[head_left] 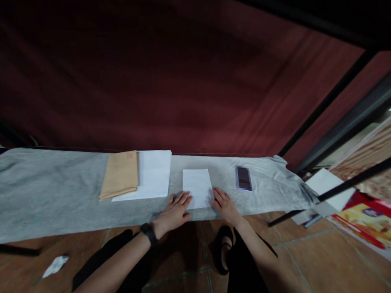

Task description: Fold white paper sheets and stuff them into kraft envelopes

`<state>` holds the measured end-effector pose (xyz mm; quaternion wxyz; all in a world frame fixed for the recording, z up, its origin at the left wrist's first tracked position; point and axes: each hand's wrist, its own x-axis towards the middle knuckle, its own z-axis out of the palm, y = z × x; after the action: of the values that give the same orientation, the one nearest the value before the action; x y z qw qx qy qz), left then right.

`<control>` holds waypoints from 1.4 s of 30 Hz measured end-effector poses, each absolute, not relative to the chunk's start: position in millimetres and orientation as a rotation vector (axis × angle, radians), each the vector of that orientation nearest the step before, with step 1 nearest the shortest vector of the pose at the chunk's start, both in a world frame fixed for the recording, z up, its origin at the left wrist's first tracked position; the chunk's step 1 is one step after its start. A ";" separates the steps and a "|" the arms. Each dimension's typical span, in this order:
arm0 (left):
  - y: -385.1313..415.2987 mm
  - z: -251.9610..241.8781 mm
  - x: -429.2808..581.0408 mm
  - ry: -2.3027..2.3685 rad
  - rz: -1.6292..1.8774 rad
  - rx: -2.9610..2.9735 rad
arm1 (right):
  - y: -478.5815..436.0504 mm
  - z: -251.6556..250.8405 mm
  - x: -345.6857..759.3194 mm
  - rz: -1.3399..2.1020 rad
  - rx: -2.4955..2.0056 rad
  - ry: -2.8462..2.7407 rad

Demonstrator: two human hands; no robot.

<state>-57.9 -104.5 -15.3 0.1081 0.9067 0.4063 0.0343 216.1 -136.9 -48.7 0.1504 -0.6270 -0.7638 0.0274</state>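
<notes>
A small folded white paper (197, 186) lies on a grey cloth-covered table (44, 196). My left hand (176, 211) lies flat with fingers stretched out, touching the paper's lower left corner. My right hand (223, 204) lies flat too, fingers spread at the paper's lower right edge. A black band is on my left wrist. Neither hand holds anything.
Left of the paper lie a stack of white sheets (154, 176) and tan envelopes (120, 174). A dark phone (244, 178) lies to the right. A red curtain hangs behind. A crumpled paper (55, 265) lies on the tiled floor; more white sheets (329, 189) sit at right.
</notes>
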 end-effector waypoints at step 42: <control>-30.2 -17.5 -53.8 1.317 0.696 1.648 | -79.8 -30.0 206.6 0.508 -1.771 -1.697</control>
<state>-53.8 -30.2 -17.5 0.4443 0.6647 0.5311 0.2806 206.6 -79.8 -30.0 0.3131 -0.6716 -0.6433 0.1927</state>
